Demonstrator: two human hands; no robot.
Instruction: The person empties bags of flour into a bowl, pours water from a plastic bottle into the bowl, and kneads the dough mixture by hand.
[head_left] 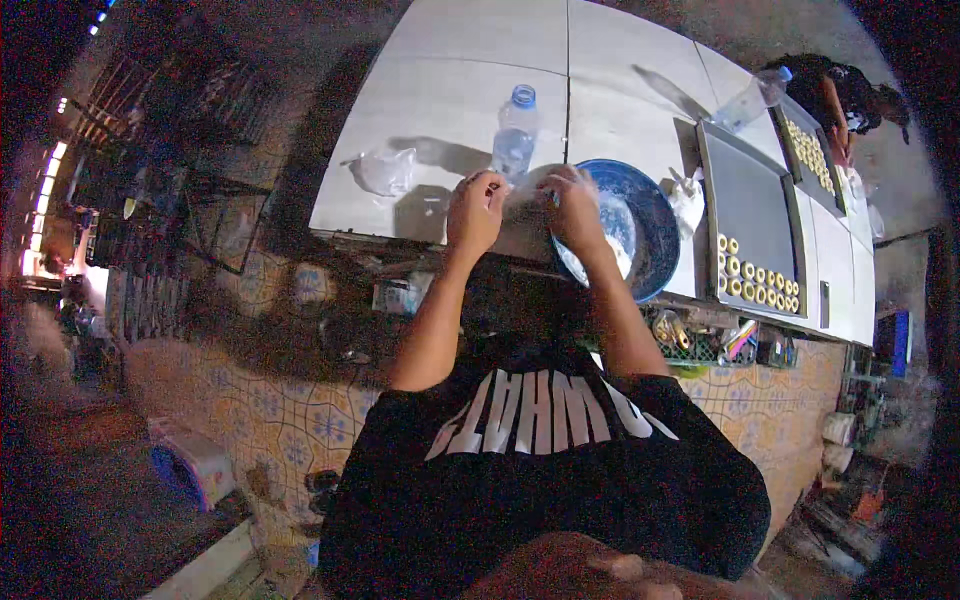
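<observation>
Pinched by the fingers of the left hand (476,212) and right hand (574,208), thin plastic film (524,190) spans the gap between them near the edge of a white table (450,90), before a clear bottle (515,138) and beside a blue basin (664,225) holding white powder (616,228).

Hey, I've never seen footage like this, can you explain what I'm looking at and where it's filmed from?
There is no machine here: a person works with two bare hands. The single picture comes from a wide fisheye camera on their head, looking down, so straight edges bend. On the white table are a clear bottle, a clear plastic bag, a blue basin with white powder and a tray of ring-shaped pieces. The left hand and right hand seem to hold something thin and see-through, too blurred to name. Another person is at the far right.
</observation>
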